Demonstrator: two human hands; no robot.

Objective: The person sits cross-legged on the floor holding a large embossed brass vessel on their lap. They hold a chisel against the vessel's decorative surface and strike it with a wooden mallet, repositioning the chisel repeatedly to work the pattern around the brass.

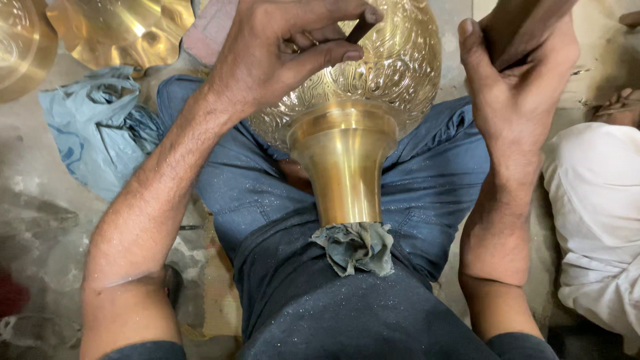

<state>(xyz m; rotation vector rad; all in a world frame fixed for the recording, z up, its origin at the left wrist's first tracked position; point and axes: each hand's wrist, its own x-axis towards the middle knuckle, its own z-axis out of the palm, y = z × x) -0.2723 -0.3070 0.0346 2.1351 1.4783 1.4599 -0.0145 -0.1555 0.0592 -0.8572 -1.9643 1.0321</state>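
A brass vase (pixel 347 133) with an engraved round body and a smooth flared neck lies across my lap, its mouth against my belly with a grey rag (pixel 357 247) stuffed at the rim. My left hand (pixel 287 50) rests on the engraved body and pinches a thin dark chisel (pixel 363 27) between thumb and fingers, its tip on the pattern. My right hand (pixel 520 80) is raised beside the vase and grips a dark wooden handle (pixel 517 27) that runs up out of view.
Polished brass pieces (pixel 120 30) lie on the floor at the top left, next to a crumpled blue plastic bag (pixel 100 127). Another person in white cloth (pixel 593 220) sits close at my right, with a hand (pixel 620 107) near the edge.
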